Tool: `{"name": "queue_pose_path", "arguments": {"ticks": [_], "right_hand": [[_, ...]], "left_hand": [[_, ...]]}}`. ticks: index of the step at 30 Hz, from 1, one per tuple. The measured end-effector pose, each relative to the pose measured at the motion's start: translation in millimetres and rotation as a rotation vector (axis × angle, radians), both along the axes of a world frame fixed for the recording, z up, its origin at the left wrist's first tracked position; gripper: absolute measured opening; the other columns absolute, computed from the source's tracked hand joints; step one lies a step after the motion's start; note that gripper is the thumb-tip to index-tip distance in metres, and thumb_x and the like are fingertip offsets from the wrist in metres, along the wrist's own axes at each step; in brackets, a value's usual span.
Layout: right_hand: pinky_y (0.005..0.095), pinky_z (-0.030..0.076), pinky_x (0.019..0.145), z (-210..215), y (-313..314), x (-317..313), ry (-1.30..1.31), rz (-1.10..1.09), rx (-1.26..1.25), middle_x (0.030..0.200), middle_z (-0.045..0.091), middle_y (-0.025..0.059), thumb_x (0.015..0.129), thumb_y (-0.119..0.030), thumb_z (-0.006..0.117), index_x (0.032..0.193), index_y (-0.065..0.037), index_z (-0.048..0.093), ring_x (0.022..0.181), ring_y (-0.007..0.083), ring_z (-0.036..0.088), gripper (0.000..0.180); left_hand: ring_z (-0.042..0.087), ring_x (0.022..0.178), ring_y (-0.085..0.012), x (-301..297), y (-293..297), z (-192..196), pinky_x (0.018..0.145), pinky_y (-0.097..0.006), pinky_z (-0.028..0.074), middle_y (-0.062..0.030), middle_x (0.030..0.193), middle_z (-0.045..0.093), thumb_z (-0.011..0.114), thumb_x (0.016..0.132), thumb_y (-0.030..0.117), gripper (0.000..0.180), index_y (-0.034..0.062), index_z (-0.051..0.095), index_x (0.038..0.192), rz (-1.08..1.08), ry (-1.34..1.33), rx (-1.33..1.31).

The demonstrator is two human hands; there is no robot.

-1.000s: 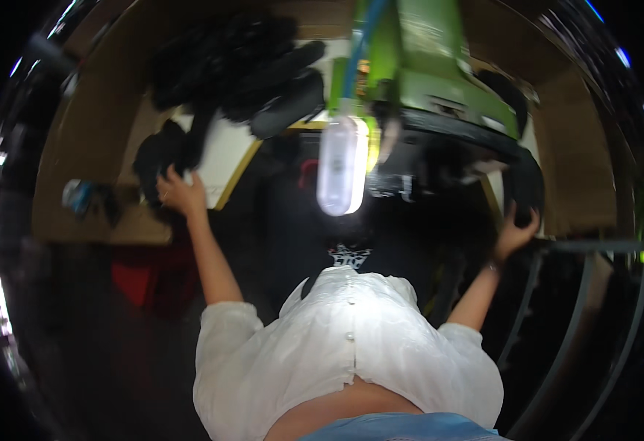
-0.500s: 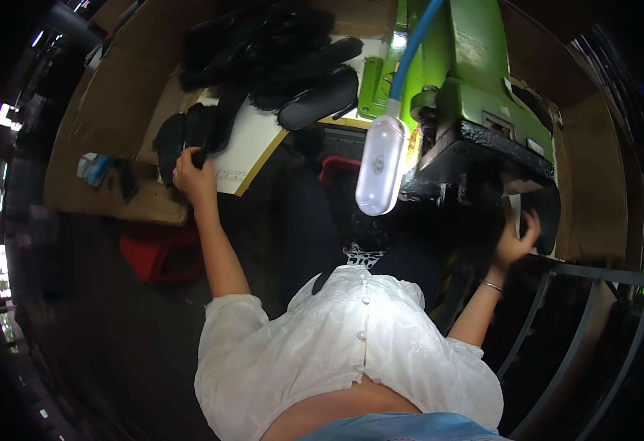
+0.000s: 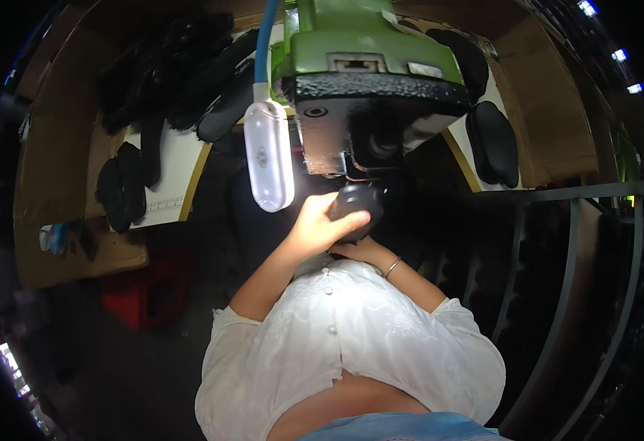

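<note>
Below the head of a green machine [image 3: 373,51], my left hand [image 3: 318,224] is closed round a black shoe sole [image 3: 362,206], its thumb lying across the near side. My right hand [image 3: 365,251] is just under it, against the sole's lower end, with its fingertips mostly hidden. The sole is tilted up close to the machine's dark underside, and whether they touch I cannot tell. More black soles [image 3: 121,187] lie on the left white board [image 3: 164,202], with a dark heap [image 3: 167,66] behind them. On the right board, one pair of soles [image 3: 492,143] rests near the edge.
A lit white lamp [image 3: 269,158] hangs on a blue cable left of the machine head. Cardboard walls [image 3: 572,140] surround the boards. Low on the left is a red plastic stool [image 3: 145,294]. A grey metal rack [image 3: 575,242] stands at the right.
My left hand has come from the left board to the middle with a black sole. My right hand has left the right board and joined it. The view has turned to the right.
</note>
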State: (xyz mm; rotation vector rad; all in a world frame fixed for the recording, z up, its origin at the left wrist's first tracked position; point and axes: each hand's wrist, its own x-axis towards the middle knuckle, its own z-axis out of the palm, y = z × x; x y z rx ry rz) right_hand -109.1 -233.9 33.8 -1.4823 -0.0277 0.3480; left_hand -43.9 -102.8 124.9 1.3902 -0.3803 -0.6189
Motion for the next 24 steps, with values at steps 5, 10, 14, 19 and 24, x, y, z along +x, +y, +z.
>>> {"name": "queue_pose_path", "arguments": {"ticks": [5, 10, 14, 19, 24], "right_hand": [[0.0301, 0.049, 0.078, 9, 4, 1, 0.026, 0.055, 0.054, 0.1, 0.062, 0.0087, 0.075, -0.013, 0.073, 0.106, -0.003, 0.058, 0.091, 0.016, 0.059, 0.036], [0.0302, 0.048, 0.08, 14, -30, -3, -0.01, 0.07, -0.12, 0.097, 0.065, 0.0083, 0.068, -0.013, 0.077, 0.104, 0.0, 0.061, 0.086, 0.0162, 0.061, 0.041], [0.0291, 0.048, 0.08, 43, -92, 8, -0.003, 0.03, -0.137, 0.097, 0.066, 0.008, 0.063, -0.008, 0.077, 0.1, 0.005, 0.062, 0.084, 0.0166, 0.062, 0.042], [0.0295, 0.048, 0.082, 54, -116, 21, -0.028, -0.245, 0.456, 0.098, 0.065, 0.0107, 0.062, 0.004, 0.066, 0.101, 0.005, 0.061, 0.088, 0.0176, 0.062, 0.04], [0.0255, 0.048, 0.073, 71, -91, 34, -0.072, -0.188, 0.341, 0.088, 0.065, 0.0063, 0.063, 0.004, 0.068, 0.094, 0.005, 0.063, 0.077, 0.013, 0.06, 0.031]], "left_hand": [[0.058, 0.063, -0.0096, 17, -12, -1, 0.059, -0.025, 0.048, -0.0049, 0.074, 0.065, 0.068, 0.082, 0.023, 0.026, -0.0021, 0.064, 0.085, 0.114, -0.004, 0.084], [0.059, 0.071, -0.0089, 4, 0, -18, 0.067, -0.024, 0.049, -0.0038, 0.081, 0.065, 0.068, 0.081, 0.013, 0.017, -0.001, 0.065, 0.092, 0.257, -0.048, -0.06], [0.059, 0.076, -0.0097, 3, 8, -18, 0.072, -0.024, 0.048, -0.0043, 0.087, 0.065, 0.066, 0.081, 0.007, 0.017, -0.0005, 0.064, 0.096, 0.269, -0.004, -0.095], [0.057, 0.07, -0.0089, 4, 12, -4, 0.066, -0.024, 0.047, -0.0035, 0.081, 0.064, 0.066, 0.079, 0.012, 0.017, -0.0008, 0.062, 0.09, 0.349, 0.032, -0.072], [0.059, 0.077, -0.0102, 9, 50, -51, 0.072, -0.024, 0.048, -0.0047, 0.088, 0.063, 0.065, 0.079, 0.008, 0.019, -0.0011, 0.059, 0.094, 0.427, -0.018, -0.051]]}}
